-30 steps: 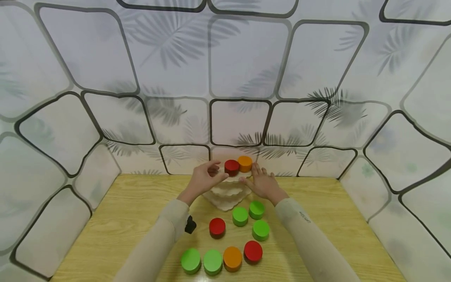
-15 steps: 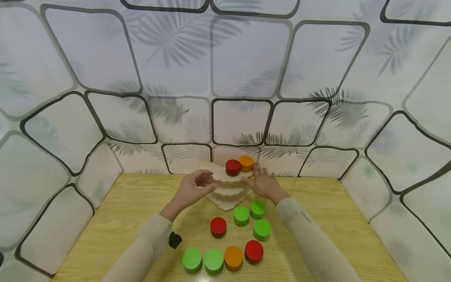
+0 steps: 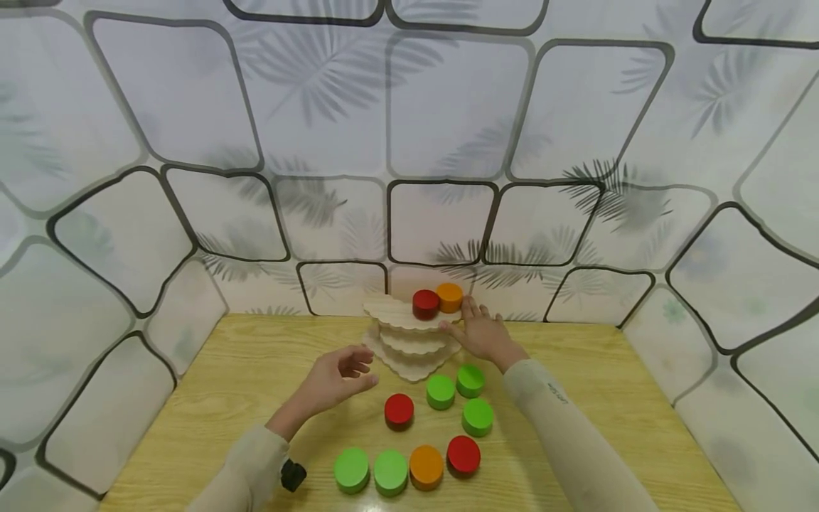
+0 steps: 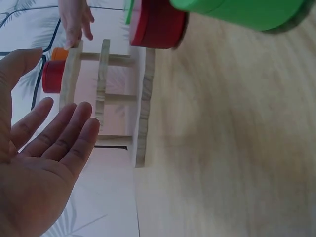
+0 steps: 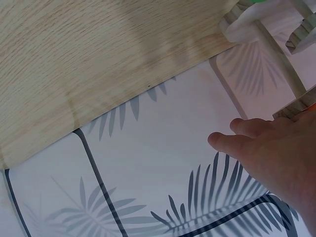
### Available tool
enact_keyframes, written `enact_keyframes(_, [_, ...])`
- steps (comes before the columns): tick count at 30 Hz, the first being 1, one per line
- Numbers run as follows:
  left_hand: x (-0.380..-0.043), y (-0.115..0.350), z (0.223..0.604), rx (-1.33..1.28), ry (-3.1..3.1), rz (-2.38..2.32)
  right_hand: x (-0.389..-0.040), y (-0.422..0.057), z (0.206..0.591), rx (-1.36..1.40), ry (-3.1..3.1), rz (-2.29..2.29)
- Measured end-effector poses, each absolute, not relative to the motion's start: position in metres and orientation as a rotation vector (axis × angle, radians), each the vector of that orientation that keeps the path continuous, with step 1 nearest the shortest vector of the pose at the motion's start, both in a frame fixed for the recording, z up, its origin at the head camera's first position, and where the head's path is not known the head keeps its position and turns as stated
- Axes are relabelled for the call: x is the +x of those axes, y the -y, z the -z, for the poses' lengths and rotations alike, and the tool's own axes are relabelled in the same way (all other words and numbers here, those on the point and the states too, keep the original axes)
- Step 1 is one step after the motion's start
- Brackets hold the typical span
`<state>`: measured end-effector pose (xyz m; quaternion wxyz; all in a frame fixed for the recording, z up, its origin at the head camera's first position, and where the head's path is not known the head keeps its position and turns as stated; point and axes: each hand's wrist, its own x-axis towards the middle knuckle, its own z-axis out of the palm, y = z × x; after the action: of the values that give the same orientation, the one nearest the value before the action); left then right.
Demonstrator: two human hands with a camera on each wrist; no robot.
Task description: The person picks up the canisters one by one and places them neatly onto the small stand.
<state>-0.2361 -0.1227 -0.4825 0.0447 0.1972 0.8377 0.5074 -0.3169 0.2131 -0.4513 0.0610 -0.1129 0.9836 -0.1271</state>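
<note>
A three-tiered pale wooden stand with scalloped edges (image 3: 412, 343) stands at the back of the table. A short red cylinder (image 3: 425, 304) and an orange cylinder (image 3: 449, 297) sit side by side on its top tier. My right hand (image 3: 485, 336) lies at the right end of that tier, fingers stretched beside the orange cylinder and thumb near the front edge. My left hand (image 3: 333, 380) hovers in front and left of the stand, holding nothing, its fingers loosely bent. In the left wrist view the palm (image 4: 37, 185) faces up and the stand's posts (image 4: 118, 98) show.
A red cylinder (image 3: 399, 412) and several green cylinders (image 3: 477, 417) lie before the stand. Nearer is a row of green cylinders (image 3: 352, 470), an orange one (image 3: 426, 467) and a red one (image 3: 463, 456). Patterned cloth walls (image 3: 441, 220) enclose the wooden table (image 3: 576, 398).
My left hand has drawn back from the stand's left side, toward me and to the left. My right hand has stayed at the top tier, and the cylinders keep their places.
</note>
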Motion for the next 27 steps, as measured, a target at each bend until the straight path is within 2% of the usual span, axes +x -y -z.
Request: enact_keyframes(27, [-0.165, 0.157, 0.525, 0.674, -2.309, -1.603, -0.316, -0.212, 0.449, -0.338, -2.967, 0.379])
